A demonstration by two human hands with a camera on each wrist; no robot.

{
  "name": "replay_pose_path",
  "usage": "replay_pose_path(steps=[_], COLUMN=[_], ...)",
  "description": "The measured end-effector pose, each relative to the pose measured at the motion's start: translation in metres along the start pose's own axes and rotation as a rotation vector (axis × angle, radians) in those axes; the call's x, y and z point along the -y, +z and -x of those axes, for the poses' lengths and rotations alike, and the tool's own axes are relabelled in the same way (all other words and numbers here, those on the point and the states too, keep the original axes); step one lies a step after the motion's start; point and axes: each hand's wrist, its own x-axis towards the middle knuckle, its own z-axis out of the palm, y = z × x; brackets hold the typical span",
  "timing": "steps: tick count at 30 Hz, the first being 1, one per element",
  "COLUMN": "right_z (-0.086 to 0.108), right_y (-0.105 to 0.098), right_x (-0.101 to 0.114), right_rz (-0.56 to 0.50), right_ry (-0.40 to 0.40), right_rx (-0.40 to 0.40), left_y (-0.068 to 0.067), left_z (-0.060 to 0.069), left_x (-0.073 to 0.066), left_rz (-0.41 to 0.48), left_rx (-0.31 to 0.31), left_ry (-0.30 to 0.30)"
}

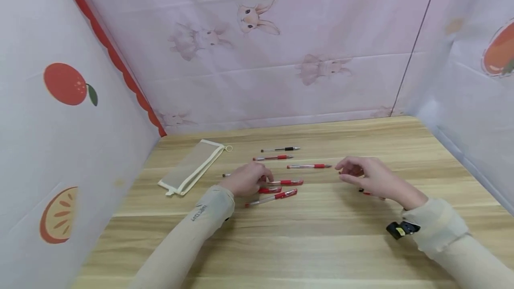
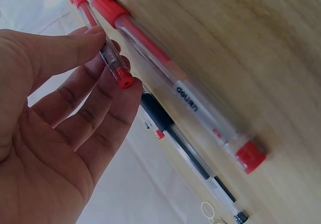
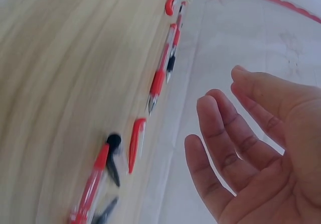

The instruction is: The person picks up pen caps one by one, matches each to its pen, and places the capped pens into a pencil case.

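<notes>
My left hand [image 1: 246,179] pinches the red-tipped end of a clear red gel pen [image 2: 113,61] between thumb and fingers. Beside it lies a capped red pen [image 1: 277,197]; another red pen [image 1: 270,190] is partly behind the hand. A black pen [image 2: 175,138] shows past the fingertips in the left wrist view. My right hand [image 1: 373,177] hovers above the table, fingers loosely bent and holding nothing. Below it, partly hidden in the head view, are a red cap [image 3: 135,144], a black cap [image 3: 114,156] and a red-and-clear piece [image 3: 93,186].
Farther back lie an uncapped black pen [image 1: 281,149] and two uncapped red pens, one left [image 1: 273,158] and one right [image 1: 309,166]. A pale mesh zip pouch [image 1: 190,168] rests at the left. Printed cloth walls [image 1: 257,88] bound the wooden table [image 1: 281,249].
</notes>
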Motion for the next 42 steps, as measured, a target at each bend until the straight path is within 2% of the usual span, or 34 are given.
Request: replay_pose_path(steps=[4, 8, 16, 30, 37, 42], right_z=[0.003, 0.013, 0.028, 0.039, 0.047, 0.053], right_y=[-0.003, -0.009, -0.019, -0.023, -0.026, -0.027], right_x=[-0.004, -0.009, -0.017, -0.034, -0.043, -0.047], right_rz=[-0.029, -0.061, -0.035, -0.033, -0.007, 0.016], right_ry=[-0.004, 0.028, 0.08, 0.066, 0.03, 0.034], right_rx=[-0.003, -0.006, -0.001, -0.018, -0.04, -0.034], left_y=[0.0, 0.001, 0.003, -0.004, -0.006, -0.008], left_z=[0.003, 0.001, -0.005, -0.005, -0.01, -0.014], left_x=[0.005, 0.004, 0.005, 0.003, 0.004, 0.001], left_rz=[-0.01, -0.001, -0.006, 0.005, -0.016, 0.007], left_rx=[0.006, 0.007, 0.015, 0.01, -0.014, -0.01], left_ry=[-0.009, 0.002, -0.018, -0.013, 0.021, -0.005])
